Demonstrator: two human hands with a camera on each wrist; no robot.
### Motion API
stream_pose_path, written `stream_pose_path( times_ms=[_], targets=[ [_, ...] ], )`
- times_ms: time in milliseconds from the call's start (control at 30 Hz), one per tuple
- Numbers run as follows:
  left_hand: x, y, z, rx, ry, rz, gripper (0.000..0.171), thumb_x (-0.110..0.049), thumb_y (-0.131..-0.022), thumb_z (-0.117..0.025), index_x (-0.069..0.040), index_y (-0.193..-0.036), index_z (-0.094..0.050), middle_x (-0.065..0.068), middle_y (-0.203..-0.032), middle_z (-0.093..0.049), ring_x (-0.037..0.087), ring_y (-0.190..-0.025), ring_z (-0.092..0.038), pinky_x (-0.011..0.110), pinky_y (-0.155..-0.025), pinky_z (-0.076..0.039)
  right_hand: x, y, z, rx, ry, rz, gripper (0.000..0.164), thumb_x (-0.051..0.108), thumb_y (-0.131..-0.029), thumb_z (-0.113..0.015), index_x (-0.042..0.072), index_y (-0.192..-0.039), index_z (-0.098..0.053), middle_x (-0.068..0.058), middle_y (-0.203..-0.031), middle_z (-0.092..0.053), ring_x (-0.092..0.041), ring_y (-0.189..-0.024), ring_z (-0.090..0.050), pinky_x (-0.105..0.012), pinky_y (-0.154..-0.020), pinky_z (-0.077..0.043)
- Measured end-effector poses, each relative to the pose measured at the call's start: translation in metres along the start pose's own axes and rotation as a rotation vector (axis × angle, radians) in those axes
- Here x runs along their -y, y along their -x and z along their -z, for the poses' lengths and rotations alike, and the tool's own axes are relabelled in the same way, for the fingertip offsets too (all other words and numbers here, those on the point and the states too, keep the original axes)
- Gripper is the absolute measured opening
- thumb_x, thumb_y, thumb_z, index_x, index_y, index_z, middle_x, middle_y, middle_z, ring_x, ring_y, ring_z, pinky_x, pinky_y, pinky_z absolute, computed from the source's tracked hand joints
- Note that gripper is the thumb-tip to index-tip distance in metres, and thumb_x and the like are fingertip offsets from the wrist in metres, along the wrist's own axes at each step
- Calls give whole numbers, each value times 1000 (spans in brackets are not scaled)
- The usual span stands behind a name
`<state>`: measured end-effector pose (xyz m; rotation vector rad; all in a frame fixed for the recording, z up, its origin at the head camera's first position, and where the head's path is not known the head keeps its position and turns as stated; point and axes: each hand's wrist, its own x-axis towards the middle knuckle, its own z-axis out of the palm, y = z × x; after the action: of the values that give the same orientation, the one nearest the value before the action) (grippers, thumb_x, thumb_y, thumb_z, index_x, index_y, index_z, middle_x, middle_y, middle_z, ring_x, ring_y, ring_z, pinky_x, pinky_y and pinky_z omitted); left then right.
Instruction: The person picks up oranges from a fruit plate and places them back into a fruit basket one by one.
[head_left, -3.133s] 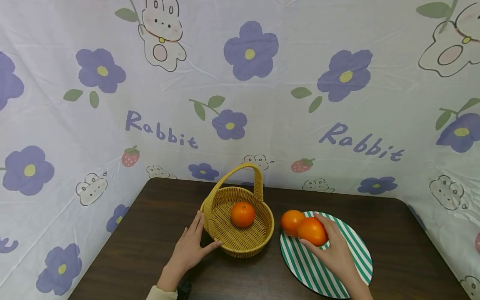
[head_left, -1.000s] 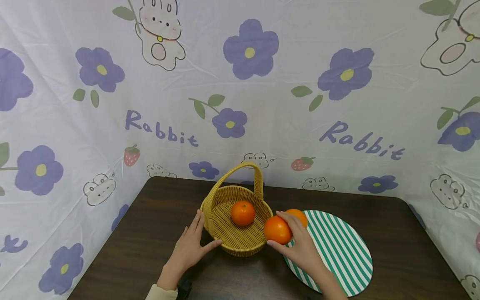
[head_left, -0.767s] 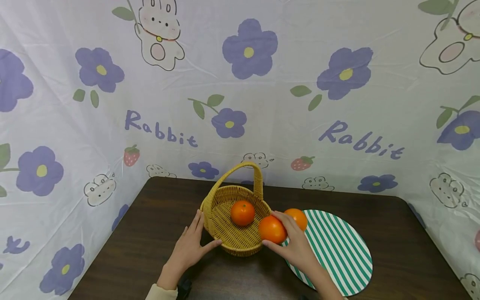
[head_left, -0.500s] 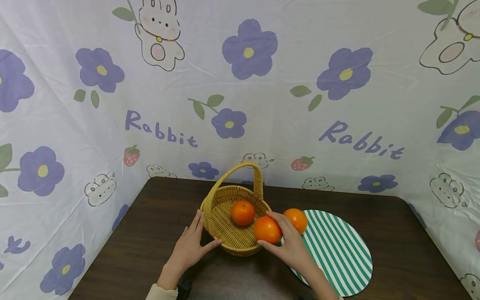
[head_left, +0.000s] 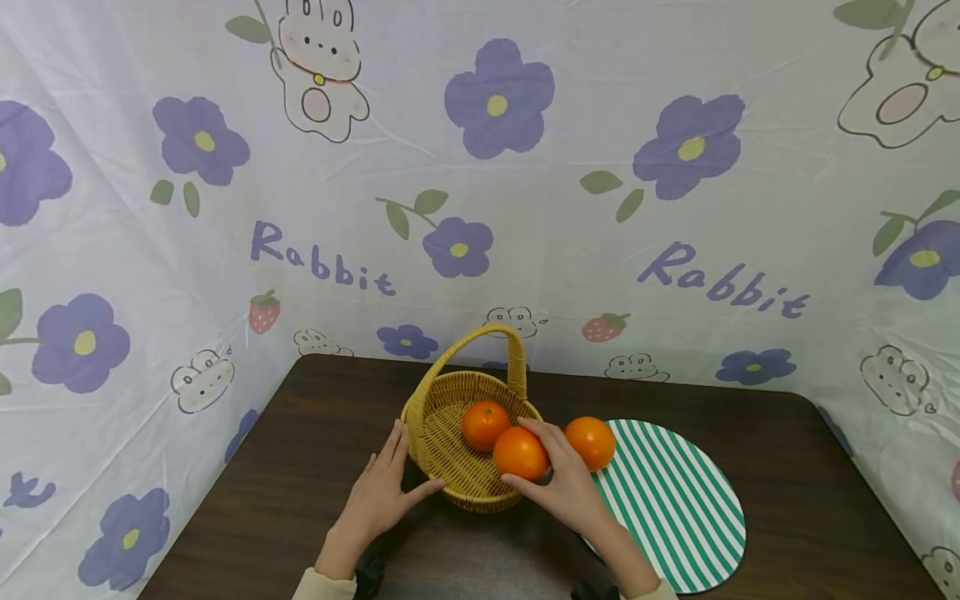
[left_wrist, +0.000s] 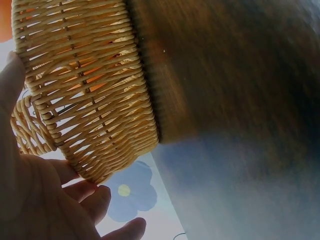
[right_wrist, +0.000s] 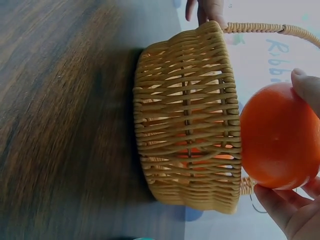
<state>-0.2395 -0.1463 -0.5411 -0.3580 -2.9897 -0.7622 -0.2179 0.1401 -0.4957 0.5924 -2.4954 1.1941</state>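
My right hand [head_left: 567, 486] grips an orange [head_left: 520, 454] between thumb and fingers, over the right side of the yellow wicker basket [head_left: 471, 492]. In the right wrist view this held orange [right_wrist: 280, 136] is at the height of the basket's rim, right beside it. Another orange [head_left: 485, 426] lies inside the basket. My left hand [head_left: 377, 493] rests against the basket's left side, its fingers and thumb fairly straight and spread along the outer wall. The left wrist view shows the fingertips [left_wrist: 98, 198] at the wicker wall [left_wrist: 90, 90].
A third orange [head_left: 590, 442] sits at the left edge of a round green-and-white striped mat [head_left: 678, 500], to the right of the basket. The basket's arched handle [head_left: 480, 335] rises at the back. A patterned cloth [head_left: 540, 208] hangs behind the dark wooden table [head_left: 322, 417].
My right hand has carried the orange left from the striped mat to over the basket's right rim. The left hand and basket have stayed in place.
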Motion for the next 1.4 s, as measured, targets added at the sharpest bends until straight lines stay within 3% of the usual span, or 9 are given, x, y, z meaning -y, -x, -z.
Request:
stream_pose_path(
  times_ms=[367, 600, 833, 1100, 1400],
  targets=[
    [0, 0, 0, -11, 2, -6, 105, -79, -75, -43, -17, -150, -3, 6, -157, -3, 27, -138, -28, 53, -112, -17, 2, -8, -12, 32, 13, 28, 73, 43, -73, -76, 20, -136, -46, 5, -131, -47, -14, -110, -54, -40, -85, -51],
    [0, 1, 0, -13, 1, -8, 104, -78, -75, -43, -17, -150, -3, 5, -157, -3, 27, -137, -28, 53, -112, -18, 7, -13, -19, 82, 52, 17, 72, 48, -74, -73, 22, -135, -46, 2, -132, -47, -15, -107, -55, -38, -84, -51],
    [0, 0, 0, -15, 2, -7, 104, -78, -75, -43, -17, -150, -4, 4, -157, -3, 27, -137, -29, 53, -111, -18, 12, -17, -26, 105, 45, 40, 70, 45, -74, -74, 22, -134, -47, 0, -130, -48, -16, -103, -56, -37, -80, -52],
    [1, 0, -2, -21, -3, -14, 105, -79, -75, -42, -17, -150, -4, 6, -157, -4, 29, -135, -32, 54, -111, -19, 12, -23, -36, 119, 50, 61, 72, 42, -74, -76, 20, -135, -46, 1, -129, -47, -18, -107, -55, -39, -84, -52],
    [2, -1, -3, -12, -9, -10, 105, -80, -75, -41, -15, -150, -5, 5, -157, -1, 27, -138, -27, 53, -111, -18, 16, -29, -45, 136, 112, 48, 71, 44, -73, -76, 25, -135, -45, 0, -128, -48, -21, -107, -55, -41, -83, -52]
  ],
)
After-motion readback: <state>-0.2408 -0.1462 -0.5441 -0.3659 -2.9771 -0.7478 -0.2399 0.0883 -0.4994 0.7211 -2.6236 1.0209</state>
